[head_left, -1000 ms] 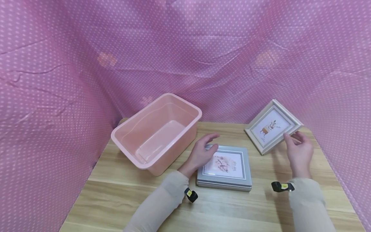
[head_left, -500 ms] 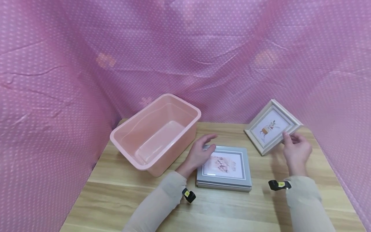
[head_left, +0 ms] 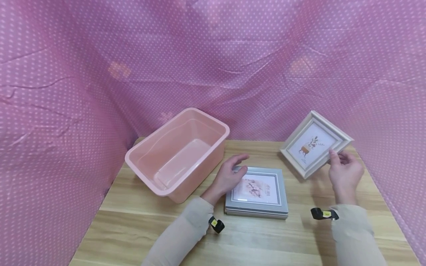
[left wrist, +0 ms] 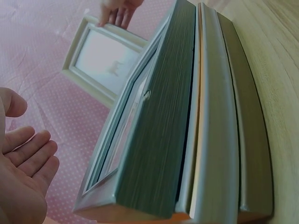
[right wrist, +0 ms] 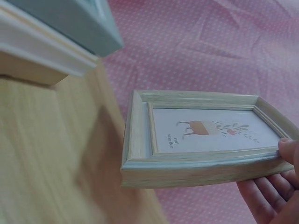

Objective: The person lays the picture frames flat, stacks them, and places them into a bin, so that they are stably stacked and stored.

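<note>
My right hand pinches a cream picture frame by its right edge, thumb on the front and fingers behind. The frame is tilted, its plant-pot picture facing me, and in the right wrist view it hangs over the table with a shadow below. My left hand hovers at the left side of a stack of picture frames, fingers relaxed and holding nothing. On top of that stack lies a grey-blue frame with a pink blossom picture; lighter and brown frames show beneath it in the left wrist view.
A pink plastic tub stands at the back left of the wooden table, with nothing inside it. Pink dotted cloth hangs around the back and sides. Black straps with yellow tags sit on both wrists.
My right hand has shifted slightly right, and the cream frame has risen and tipped a little with it. The left hand stays nearly still beside the stack.
</note>
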`<state>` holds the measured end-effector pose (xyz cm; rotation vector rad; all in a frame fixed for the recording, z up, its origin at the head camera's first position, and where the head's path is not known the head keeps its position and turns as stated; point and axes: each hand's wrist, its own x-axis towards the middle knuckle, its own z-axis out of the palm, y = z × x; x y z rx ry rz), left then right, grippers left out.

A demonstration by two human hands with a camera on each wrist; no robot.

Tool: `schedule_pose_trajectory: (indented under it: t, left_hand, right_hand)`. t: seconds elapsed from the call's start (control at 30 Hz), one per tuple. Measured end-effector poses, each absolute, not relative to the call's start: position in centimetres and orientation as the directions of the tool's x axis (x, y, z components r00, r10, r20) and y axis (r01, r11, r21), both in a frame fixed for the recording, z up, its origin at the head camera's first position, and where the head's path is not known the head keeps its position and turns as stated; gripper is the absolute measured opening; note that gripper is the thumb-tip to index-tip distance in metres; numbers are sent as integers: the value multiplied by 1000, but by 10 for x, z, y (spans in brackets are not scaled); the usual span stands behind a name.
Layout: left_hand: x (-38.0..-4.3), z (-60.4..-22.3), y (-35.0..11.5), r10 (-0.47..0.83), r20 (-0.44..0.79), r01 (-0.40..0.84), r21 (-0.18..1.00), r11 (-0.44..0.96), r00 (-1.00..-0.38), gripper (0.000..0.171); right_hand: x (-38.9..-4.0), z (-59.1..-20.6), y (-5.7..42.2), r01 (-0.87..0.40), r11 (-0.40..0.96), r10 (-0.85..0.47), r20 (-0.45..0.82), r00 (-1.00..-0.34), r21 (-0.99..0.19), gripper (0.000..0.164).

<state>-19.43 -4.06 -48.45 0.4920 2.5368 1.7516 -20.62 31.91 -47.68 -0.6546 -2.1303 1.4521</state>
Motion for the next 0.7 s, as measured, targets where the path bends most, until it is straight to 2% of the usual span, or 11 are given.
schedule_pose_trajectory:
  t: [0.2,0.43,0.7]
  left_hand:
    - [-196,-484,-41,265,144,229,917,325,-953,43]
    - [-198,-484,-42,262,138,221,921,321,-955,42]
    - [-200,-485,-41,258,138,220,922,320,-956,42]
  right_hand:
    - [-199,-463,316,47,336,624,185,-759,-941,21]
    - [-194,-449,311,47,315,616,167,-770,-948,40]
    - [-191,-438,305,13,307,608,185,-772,-952,39]
